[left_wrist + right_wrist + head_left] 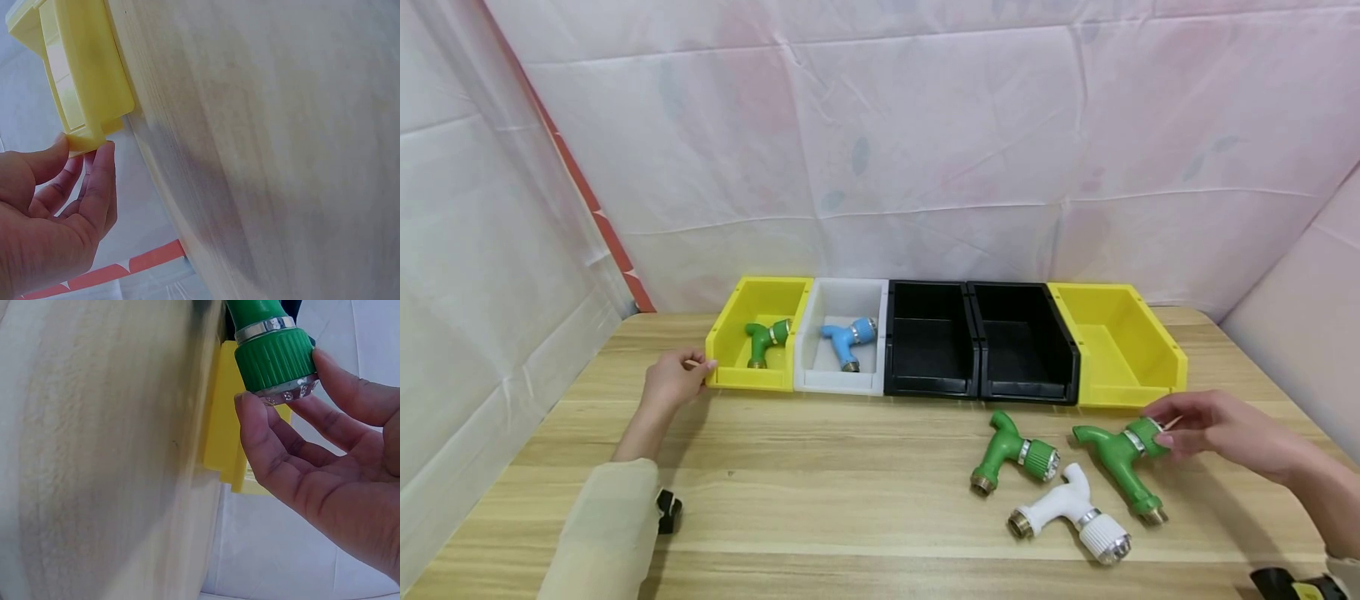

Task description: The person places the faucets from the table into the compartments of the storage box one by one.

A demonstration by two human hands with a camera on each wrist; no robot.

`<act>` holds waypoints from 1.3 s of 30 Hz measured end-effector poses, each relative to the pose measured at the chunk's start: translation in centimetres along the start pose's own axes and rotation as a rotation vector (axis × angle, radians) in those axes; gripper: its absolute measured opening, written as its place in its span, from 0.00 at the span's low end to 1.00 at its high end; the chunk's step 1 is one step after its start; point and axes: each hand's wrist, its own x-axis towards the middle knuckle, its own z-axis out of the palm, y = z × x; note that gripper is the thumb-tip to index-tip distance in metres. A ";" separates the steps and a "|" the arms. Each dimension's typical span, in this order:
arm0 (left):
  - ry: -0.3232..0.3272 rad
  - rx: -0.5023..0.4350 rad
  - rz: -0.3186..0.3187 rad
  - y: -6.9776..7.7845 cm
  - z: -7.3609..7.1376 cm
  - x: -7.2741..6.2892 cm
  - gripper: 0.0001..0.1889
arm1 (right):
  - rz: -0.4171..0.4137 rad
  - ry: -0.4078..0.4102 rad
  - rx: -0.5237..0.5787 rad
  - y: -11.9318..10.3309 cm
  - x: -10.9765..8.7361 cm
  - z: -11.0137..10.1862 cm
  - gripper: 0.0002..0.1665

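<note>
My left hand [675,379] pinches the front left corner of the left yellow bin [721,342], thumb on one side and fingers on the other in the left wrist view. A green tap [767,340] lies inside that bin. With thumb and fingertips my right hand [1232,429] holds the ribbed knob of another green tap [1122,467]; its knob [275,359] shows close up in the right wrist view. Beside it are a third green tap [1006,450] and a white tap [1067,508], both on the table.
Right of the left yellow bin, a white bin [838,382] holds a blue tap [848,340]. Two black bins [932,386] and a right yellow bin [1131,394] continue the row along the table's [820,492] back. A pale patterned cloth [925,125] hangs behind.
</note>
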 end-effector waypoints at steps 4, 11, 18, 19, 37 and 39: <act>-0.002 0.000 -0.004 0.0 0.0 0.0 0.11 | 0.015 0.062 -0.075 -0.5 0.0 0.0 0.12; -0.001 0.003 -0.012 0.1 0.0 -0.1 0.11 | 0.032 0.107 -0.156 -1.3 -0.1 -0.3 0.12; -0.006 -0.001 -0.034 0.1 0.0 -0.3 0.11 | 0.068 0.145 -0.202 -2.0 0.1 -0.5 0.13; -0.006 -0.002 -0.033 0.1 0.0 -0.3 0.12 | 0.068 0.151 -0.200 -2.1 0.1 -0.5 0.12; 0.017 0.005 0.008 0.1 0.0 -0.2 0.12 | 0.133 0.286 -0.239 -5.0 1.6 -0.3 0.17; 0.018 0.006 0.008 0.1 0.0 -0.2 0.12 | 0.134 0.298 -0.256 -5.1 1.7 -0.1 0.18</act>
